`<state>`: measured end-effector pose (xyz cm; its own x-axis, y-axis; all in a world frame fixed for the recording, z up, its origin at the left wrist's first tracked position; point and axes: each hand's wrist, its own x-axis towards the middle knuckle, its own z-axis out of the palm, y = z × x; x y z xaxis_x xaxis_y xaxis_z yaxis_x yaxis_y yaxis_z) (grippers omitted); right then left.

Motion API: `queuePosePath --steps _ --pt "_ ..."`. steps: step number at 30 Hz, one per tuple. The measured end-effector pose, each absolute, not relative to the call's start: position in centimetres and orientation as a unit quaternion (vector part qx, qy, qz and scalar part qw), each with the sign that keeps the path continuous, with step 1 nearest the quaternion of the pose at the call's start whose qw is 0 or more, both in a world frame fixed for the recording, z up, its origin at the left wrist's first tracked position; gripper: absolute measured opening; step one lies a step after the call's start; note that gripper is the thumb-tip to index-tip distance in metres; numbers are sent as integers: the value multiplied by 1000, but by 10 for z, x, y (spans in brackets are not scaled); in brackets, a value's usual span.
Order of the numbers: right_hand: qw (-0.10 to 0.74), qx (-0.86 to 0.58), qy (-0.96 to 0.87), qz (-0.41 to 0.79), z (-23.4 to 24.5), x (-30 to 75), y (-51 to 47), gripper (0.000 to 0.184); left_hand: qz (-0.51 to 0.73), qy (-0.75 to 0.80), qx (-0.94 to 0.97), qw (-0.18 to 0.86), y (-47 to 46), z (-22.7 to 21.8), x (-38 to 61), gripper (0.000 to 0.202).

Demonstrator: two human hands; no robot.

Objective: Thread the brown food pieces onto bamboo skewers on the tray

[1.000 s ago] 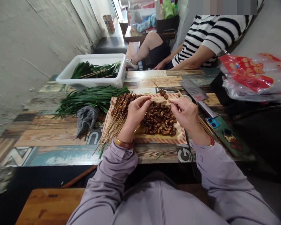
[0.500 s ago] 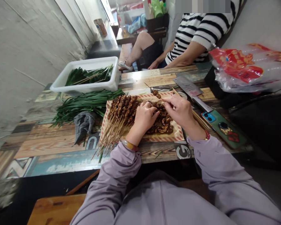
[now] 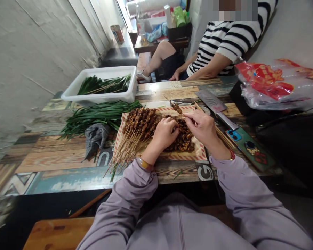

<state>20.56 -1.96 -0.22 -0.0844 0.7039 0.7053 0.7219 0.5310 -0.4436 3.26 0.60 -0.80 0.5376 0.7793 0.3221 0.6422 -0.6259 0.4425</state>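
Observation:
Between the thumb and fingers of my right hand [image 3: 201, 125] is a bamboo skewer [image 3: 167, 99] threaded with a few dark, sauced meat pieces [image 3: 176, 108]. It slants up and to the left above the tray. My left hand [image 3: 165, 133] is closed, its fingertips curled together over a pile of loose marinated meat [image 3: 181, 143]; what they grip is hidden. Left of that hand, finished meat skewers [image 3: 141, 121] lie in a heap, their bare sticks fanning toward me. All this rests on a tray with a red-striped paper rim [image 3: 201, 152].
Long green chives [image 3: 99, 116] and a grey cloth [image 3: 95, 137] lie at the left. Behind them stands a white tub [image 3: 134, 86] of greens. A cleaver [image 3: 212, 101], a phone [image 3: 250, 147] and bare sticks [image 3: 221, 134] are at the right. Across the table sits a person in striped sleeves [image 3: 236, 43].
The fingers of my left hand have drawn in and curled more tightly over the meat pile. My right hand still holds the skewer, nearly unmoved. The whole view has shifted slightly.

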Motion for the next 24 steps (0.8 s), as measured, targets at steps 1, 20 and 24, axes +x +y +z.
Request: queuePosePath --steps 1,20,24 --pt "472 -484 -737 -11 -2 206 -20 21 261 412 860 149 8 -8 30 13" --pt "465 -498 -732 -11 0 211 -17 22 148 370 910 115 7 4 17 20" --pt "465 -498 -732 -6 1 211 -17 22 181 381 895 144 8 4 18 9"
